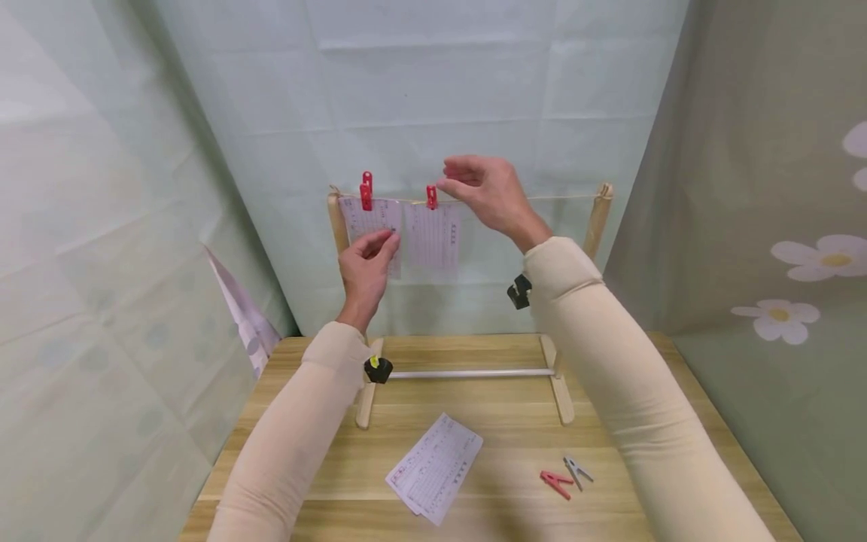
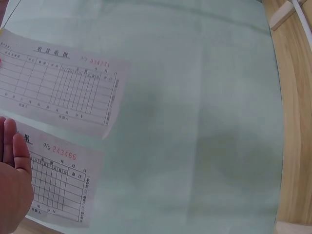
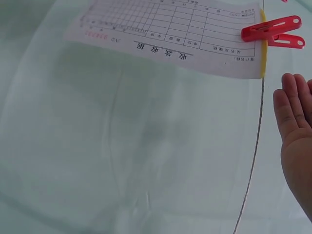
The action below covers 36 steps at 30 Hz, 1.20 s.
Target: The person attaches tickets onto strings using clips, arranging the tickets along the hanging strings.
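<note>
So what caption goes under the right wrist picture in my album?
A red clip holds a slip on the string, with the right hand close by.

Free room along string [image 1: 558, 198] between hanging slips [image 1: 433, 241] and right post [image 1: 598, 222]; red clips [image 1: 366, 194] obstruct left stretch.

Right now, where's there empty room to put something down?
On the table, bare wood lies between the loose slips and the white rod, and between those slips and the red clip lying beside a grey clip. The string looks bare between the right hand and the right post. Its left part is crowded: two hung slips, red pegs, the left hand.
</note>
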### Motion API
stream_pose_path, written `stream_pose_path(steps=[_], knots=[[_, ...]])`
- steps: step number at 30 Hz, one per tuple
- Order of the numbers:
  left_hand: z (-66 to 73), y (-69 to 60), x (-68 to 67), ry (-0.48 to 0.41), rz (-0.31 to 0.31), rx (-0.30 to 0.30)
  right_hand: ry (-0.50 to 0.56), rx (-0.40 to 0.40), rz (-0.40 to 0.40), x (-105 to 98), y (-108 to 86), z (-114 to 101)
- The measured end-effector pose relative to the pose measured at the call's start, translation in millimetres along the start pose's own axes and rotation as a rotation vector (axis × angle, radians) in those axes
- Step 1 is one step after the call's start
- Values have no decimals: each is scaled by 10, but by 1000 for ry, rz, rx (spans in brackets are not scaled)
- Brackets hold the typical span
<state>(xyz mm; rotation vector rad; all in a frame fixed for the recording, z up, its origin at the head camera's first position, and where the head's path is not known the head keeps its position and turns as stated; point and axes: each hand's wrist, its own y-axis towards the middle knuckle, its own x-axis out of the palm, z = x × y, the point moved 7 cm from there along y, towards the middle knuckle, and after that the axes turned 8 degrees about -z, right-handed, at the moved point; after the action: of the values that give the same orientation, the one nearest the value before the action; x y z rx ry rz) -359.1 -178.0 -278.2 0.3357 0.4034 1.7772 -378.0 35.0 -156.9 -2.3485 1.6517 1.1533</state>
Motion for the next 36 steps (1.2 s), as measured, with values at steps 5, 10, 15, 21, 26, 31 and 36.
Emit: stream_pose_path(steps=[5, 10, 15, 21, 26, 31, 36], knots=[[2, -9, 15, 7, -16, -8, -6, -4, 4, -29, -26, 7], [17, -24, 44, 32, -31, -9, -12, -11, 13, -74, -67, 17], [2, -33, 65, 48, -50, -22, 3, -18, 17, -126, -135, 35], [-17, -60, 88, 46, -69, -46, 3, -30, 14, -169, -219, 62], [-1, -70, 130, 30, -86, -30, -7, -31, 16, -183, -283, 85], [17, -85, 141, 29, -100, -17, -10, -34, 17, -175, -324, 104], [-2, -102, 135, 25, -101, 0, -18, -51, 20, -173, -394, 126]])
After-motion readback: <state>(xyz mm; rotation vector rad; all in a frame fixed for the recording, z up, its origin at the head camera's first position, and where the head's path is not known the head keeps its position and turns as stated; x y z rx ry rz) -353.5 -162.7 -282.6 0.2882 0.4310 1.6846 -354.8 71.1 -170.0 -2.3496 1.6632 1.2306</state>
